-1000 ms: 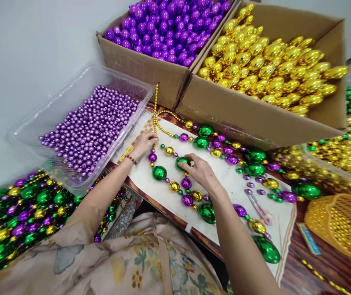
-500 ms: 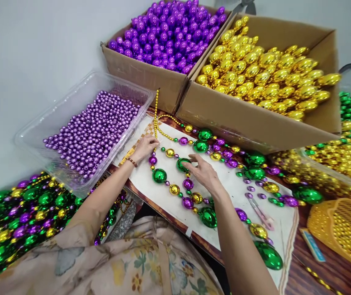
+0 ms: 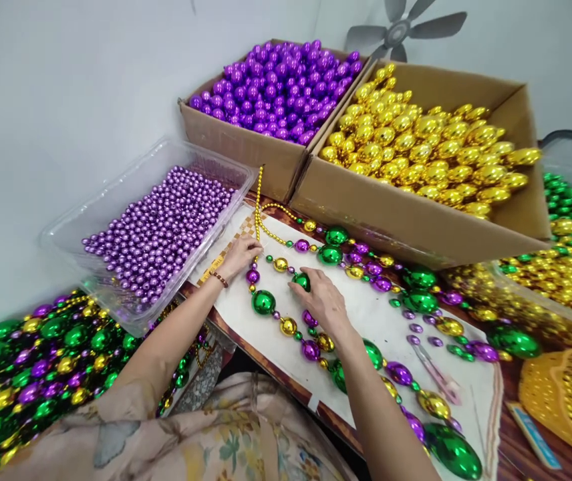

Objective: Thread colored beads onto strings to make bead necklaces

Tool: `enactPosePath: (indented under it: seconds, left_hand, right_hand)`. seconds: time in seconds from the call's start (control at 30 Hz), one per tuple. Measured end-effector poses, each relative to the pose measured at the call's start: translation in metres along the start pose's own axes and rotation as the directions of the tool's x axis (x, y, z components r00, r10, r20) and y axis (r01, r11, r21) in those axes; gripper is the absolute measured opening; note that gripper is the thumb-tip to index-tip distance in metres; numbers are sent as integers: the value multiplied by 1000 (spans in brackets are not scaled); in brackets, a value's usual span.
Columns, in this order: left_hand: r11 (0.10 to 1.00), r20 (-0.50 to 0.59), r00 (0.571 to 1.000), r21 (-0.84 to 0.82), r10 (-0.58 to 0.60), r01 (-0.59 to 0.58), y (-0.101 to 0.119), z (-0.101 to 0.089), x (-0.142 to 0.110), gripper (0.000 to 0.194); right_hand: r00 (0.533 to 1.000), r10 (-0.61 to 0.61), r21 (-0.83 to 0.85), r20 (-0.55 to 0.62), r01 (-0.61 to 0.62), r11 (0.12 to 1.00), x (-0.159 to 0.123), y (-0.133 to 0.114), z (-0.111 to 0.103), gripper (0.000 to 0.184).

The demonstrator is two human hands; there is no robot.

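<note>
A long string of green, gold and purple beads (image 3: 286, 325) lies looped over a white cloth (image 3: 366, 314). My left hand (image 3: 240, 254) pinches the thin gold-bead strand (image 3: 258, 207) near the string's top end. My right hand (image 3: 322, 300) rests palm down on the cloth, its fingertips closed round a large green bead (image 3: 301, 280) of the string. A second green bead (image 3: 263, 302) lies just to its left, between my hands.
A clear tray of small purple beads (image 3: 156, 227) stands at left. Two cardboard boxes behind hold purple balls (image 3: 276, 93) and gold balls (image 3: 426, 147). Finished necklaces (image 3: 30, 361) pile at lower left. A yellow basket (image 3: 566, 394) and green beads (image 3: 571, 214) stand at right.
My right hand has slid forward a little and its fingers have closed over the green bead. My left hand has kept its pinch. The camera has tilted upward.
</note>
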State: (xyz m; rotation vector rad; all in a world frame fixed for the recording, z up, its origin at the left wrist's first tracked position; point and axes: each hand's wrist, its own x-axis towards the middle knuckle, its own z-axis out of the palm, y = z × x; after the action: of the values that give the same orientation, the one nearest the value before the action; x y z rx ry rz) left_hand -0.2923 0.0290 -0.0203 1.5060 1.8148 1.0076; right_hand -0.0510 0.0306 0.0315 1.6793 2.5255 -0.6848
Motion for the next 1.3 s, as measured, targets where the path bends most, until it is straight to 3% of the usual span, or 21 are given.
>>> enactPosePath:
  seconds: [0.83, 1.0, 1.3]
  left_hand:
    - [998, -46, 997, 17, 60, -60, -7, 7, -2, 10]
    - [999, -48, 997, 10, 53, -53, -7, 6, -3, 10]
    - [999, -43, 999, 5, 33, -33, -5, 3, -2, 7]
  right_hand:
    - [999, 32, -117, -14, -33, 993, 6, 0, -2, 47]
    - [998, -21, -165, -65, 10, 986, 6, -12, -4, 48]
    - [973, -162, -280, -164, 112, 954, 25, -41, 4, 32]
